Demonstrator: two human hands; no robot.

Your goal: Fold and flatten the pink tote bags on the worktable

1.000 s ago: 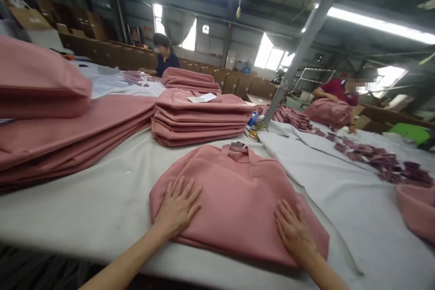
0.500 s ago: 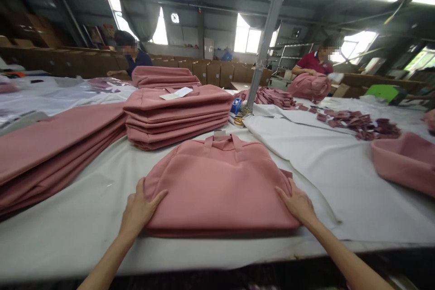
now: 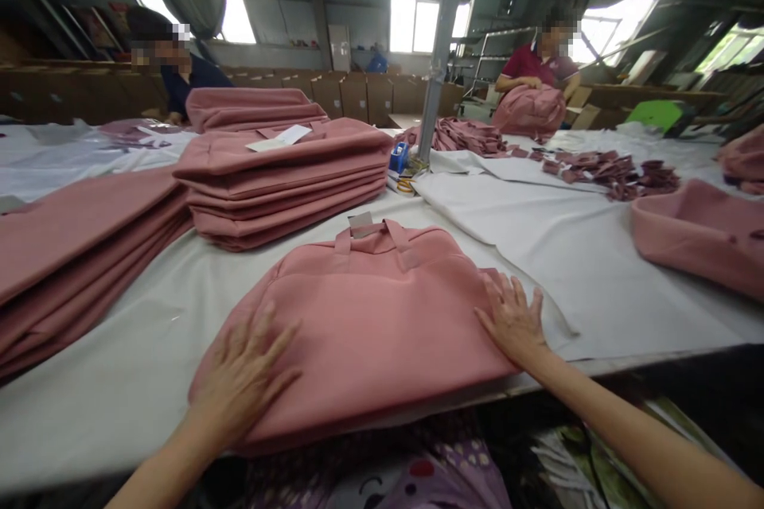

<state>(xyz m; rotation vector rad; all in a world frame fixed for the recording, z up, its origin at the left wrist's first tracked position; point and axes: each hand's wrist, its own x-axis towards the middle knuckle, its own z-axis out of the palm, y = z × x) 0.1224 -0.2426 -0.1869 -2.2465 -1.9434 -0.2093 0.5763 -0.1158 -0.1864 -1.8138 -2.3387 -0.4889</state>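
One stack of folded pink fabric pieces (image 3: 77,238) is laid at the far left on a white table covering (image 3: 107,366); beyond it, a person in a dark top (image 3: 194,83) is seen. Next, one left hand (image 3: 239,378), fingers apart, is rested on the lower left part of the pink handled bag (image 3: 364,326). Behind, one pile of folded pink bags (image 3: 292,183) is topped by a white paper (image 3: 278,138). At centre, the pink handled bag is laid flat at the near table edge, its two handles (image 3: 395,235) pointed away, with a grey tag (image 3: 360,223) beside them. Yellow-handled scissors (image 3: 407,186) are placed near the foot of a metal post (image 3: 436,56). One right hand (image 3: 516,326), fingers likewise apart, is set on the right side of the bag; nothing is clamped by either hand. Farther right are listed a person in a red shirt (image 3: 534,60), by whom a pink bundle (image 3: 528,111) is held, a scatter of small pink pieces (image 3: 624,173) and one open pink fabric shell (image 3: 686,231). The step in hand is judged to be flattening or straightening; for any further adjustment, even pressure from both palms would be called for, with the lower edge kept supported.
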